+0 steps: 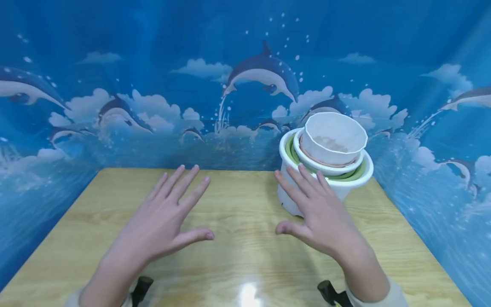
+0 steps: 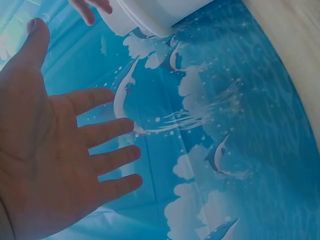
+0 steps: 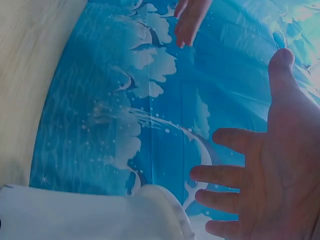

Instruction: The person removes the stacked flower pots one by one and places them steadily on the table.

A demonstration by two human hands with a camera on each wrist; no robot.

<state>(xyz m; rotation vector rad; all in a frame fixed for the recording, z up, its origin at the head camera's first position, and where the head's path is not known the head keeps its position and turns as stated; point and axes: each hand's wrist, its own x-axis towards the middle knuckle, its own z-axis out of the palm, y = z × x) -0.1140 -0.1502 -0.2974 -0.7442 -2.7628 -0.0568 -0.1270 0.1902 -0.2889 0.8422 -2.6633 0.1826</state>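
Observation:
My left hand (image 1: 163, 221) is held above the table with fingers spread and nothing in it; its bare palm shows in the left wrist view. My right hand (image 1: 320, 211) hovers likewise, fingers apart, overlapping the front of a nested stack of pots in the head view. The outermost is a large white pot (image 1: 287, 200) with a wide rim. Inside it sit a green pot (image 1: 354, 174), a smaller white-rimmed pot (image 1: 337, 170) and a pinkish rim (image 1: 307, 153). On top rests a white faceted pot (image 1: 326, 145), tilted slightly, its inside facing me.
The wooden table (image 1: 230, 204) has a light grain and a bright reflection near its front. A blue dolphin-print curtain (image 1: 172, 34) encloses the back and both sides. The stack stands at the table's back right. Dark wrist mounts (image 1: 142, 290) show below the hands.

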